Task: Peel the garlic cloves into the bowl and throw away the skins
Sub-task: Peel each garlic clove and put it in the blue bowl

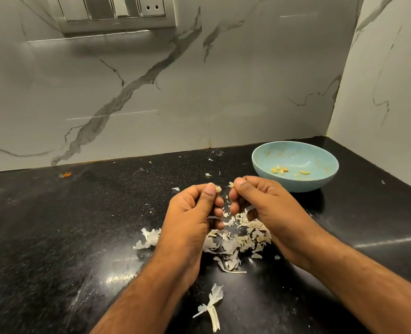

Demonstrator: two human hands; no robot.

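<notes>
Two hands (190,210) (260,201), one bowl (320,186), five peeled cloves (280,169)

Left hand (195,210) and right hand (260,201) each pinch a pale fragment at the fingertips; too small to class as clove or skin. Curled fingers conceal both palms. Part of the skin pile (233,244) lies hidden beneath the hands. Switch panel (113,13), above the pile, is cut by the top edge. Both forearms leave by the bottom edge.
</notes>
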